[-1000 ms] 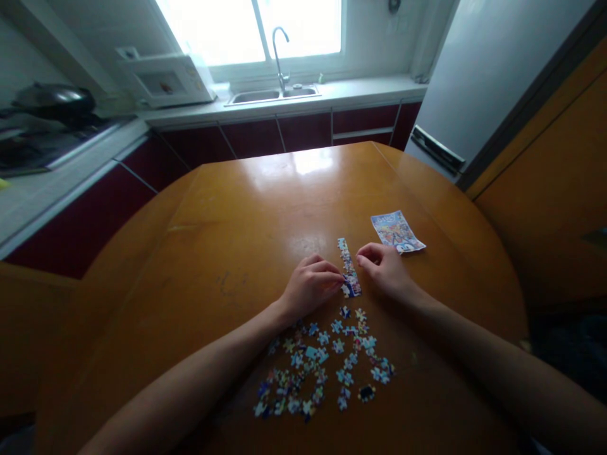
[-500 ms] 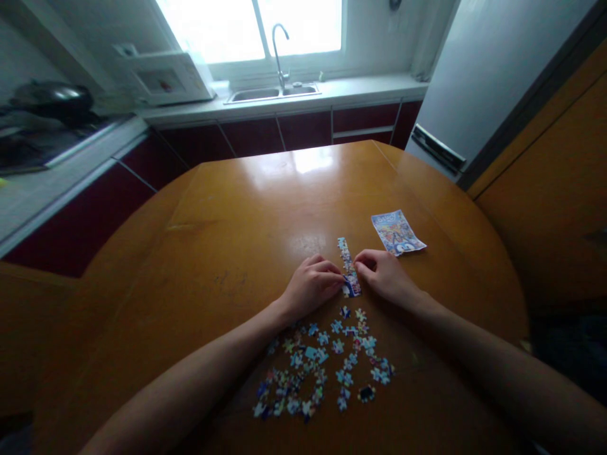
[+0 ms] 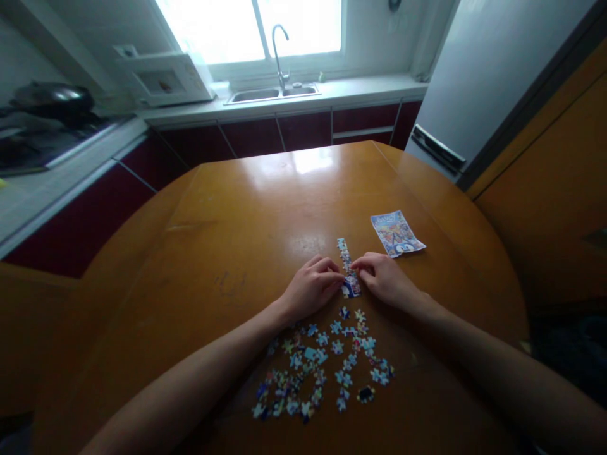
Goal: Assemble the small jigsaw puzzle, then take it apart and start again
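Note:
A narrow strip of joined jigsaw puzzle (image 3: pixel 344 253) lies on the table, with a wider, blue and white part at its near end. My left hand (image 3: pixel 310 285) rests at the left side of that near end, its fingers curled and the tips on the puzzle's edge. From the right, my right hand (image 3: pixel 386 277) has its index finger stretched to the strip's right edge, the other fingers bent under. Any small piece beneath those fingertips is hidden. Loose jigsaw pieces (image 3: pixel 336 347) are spread between my forearms, several of them heaped at the left.
A creased picture sheet (image 3: pixel 397 234) lies beyond my right hand on the wooden table (image 3: pixel 265 215). Behind the table runs a counter with a sink (image 3: pixel 256 95) and a white microwave (image 3: pixel 165 79). A fridge (image 3: pixel 493 82) stands at the right, a pan (image 3: pixel 52 101) at the left.
My right hand has shifted slightly, its index finger now straighter along the strip's right edge. The left hand stays nearly still at the near end.

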`<act>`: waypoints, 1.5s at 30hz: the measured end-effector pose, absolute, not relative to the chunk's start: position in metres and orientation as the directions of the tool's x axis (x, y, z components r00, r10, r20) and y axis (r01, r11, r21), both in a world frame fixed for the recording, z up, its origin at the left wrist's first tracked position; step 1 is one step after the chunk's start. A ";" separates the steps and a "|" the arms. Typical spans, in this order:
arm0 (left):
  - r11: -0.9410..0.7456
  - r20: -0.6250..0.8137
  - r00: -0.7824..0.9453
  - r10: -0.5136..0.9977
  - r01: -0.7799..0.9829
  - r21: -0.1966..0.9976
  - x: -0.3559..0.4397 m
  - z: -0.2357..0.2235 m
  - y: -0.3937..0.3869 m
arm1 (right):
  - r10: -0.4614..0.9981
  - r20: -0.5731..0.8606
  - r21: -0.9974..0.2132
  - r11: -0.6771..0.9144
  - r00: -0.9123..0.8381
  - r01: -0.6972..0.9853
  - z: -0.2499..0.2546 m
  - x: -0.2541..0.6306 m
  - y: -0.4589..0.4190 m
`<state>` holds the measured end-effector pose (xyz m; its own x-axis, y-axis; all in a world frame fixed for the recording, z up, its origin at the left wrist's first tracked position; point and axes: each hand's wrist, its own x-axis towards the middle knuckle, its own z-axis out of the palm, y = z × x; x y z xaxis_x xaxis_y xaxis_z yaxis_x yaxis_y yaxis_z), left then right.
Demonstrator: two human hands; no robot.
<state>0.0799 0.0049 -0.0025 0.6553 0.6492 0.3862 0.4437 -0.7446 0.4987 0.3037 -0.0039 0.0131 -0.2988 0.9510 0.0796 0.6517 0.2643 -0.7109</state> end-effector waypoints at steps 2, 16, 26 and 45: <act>-0.723 0.389 0.628 0.675 0.455 0.520 0.080 -0.002 0.005 | 0.950 0.087 -0.717 0.269 -0.300 0.643 0.013 0.305 -0.004; -0.731 0.409 0.616 0.673 0.470 0.495 0.078 -0.005 0.005 | 0.903 0.112 -0.717 0.362 -0.415 0.595 0.009 0.302 -0.010; -0.718 0.387 0.622 0.681 0.462 0.521 0.078 -0.007 0.006 | 0.879 0.110 -0.666 0.412 -0.465 0.622 0.008 0.300 -0.010; -0.683 0.414 0.561 0.717 0.448 0.576 0.077 -0.008 0.007 | 0.963 0.216 -0.789 0.269 -0.161 0.553 0.003 0.305 0.002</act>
